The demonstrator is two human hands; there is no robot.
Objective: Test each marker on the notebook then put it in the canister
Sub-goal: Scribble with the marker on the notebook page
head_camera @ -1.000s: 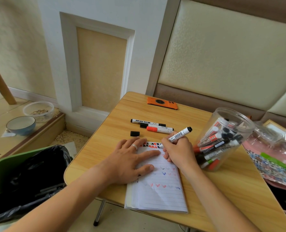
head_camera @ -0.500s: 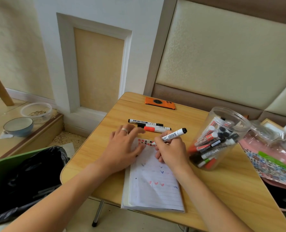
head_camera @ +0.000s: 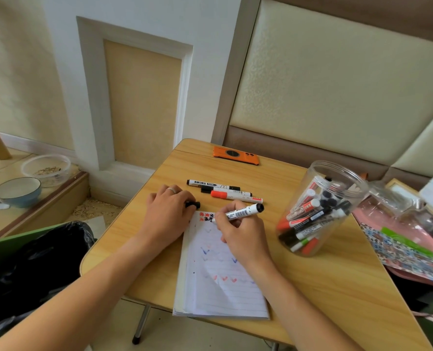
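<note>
the right hand (head_camera: 243, 234) grips a white marker (head_camera: 240, 213) with its fingers curled round the barrel, the black end pointing up and to the right, the writing end down at the top edge of the notebook (head_camera: 220, 282) — the tip itself is hidden behind the fingers. the notebook lies open on the wooden table (head_camera: 337, 287), its lined page dotted with small red and blue ticks and a few red and black scribbles near the top. the left hand (head_camera: 168, 214) rests on the table just left of the notebook's top corner, fingers curled over a small black cap (head_camera: 193, 204) that shows at the fingertips; a ring sits on one finger. just beyond the hands lie two more markers side by side, a black-capped marker (head_camera: 213, 184) and a red-capped marker (head_camera: 235, 195). the clear canister (head_camera: 319, 209) stands to the right of the notebook, well apart from the held marker, leaning in this wide view and already stocked with markers. an orange phone (head_camera: 235, 155) lies at the far edge of the table — a green bin (head_camera: 20, 269) with a black liner stands on the floor to the left.
</note>
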